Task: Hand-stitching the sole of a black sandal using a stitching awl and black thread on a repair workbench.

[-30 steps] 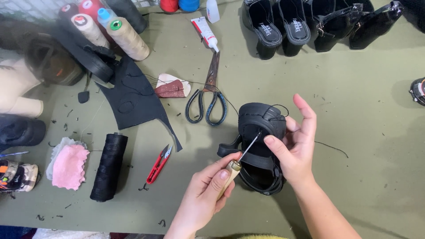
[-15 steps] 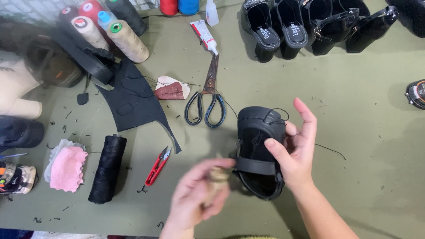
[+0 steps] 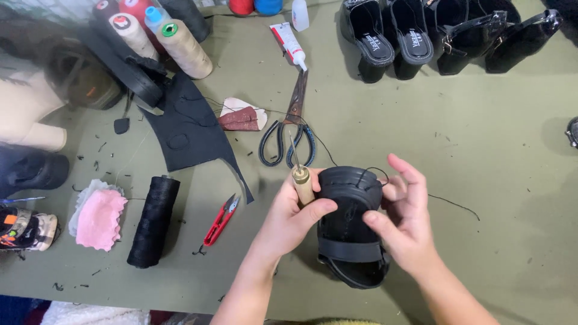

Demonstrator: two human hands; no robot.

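Both hands hold a black sandal (image 3: pixel 349 225) in the lower middle of the frame. Left hand (image 3: pixel 295 216) is closed around a wooden-handled awl (image 3: pixel 300 174), needle pointing up, and its thumb presses on the sandal. Right hand (image 3: pixel 403 222) supports the sandal's other side, fingers half open. Scissors (image 3: pixel 289 135) lie just above. A red thread clipper (image 3: pixel 220 219) and a black thread spool (image 3: pixel 153 221) lie to the left.
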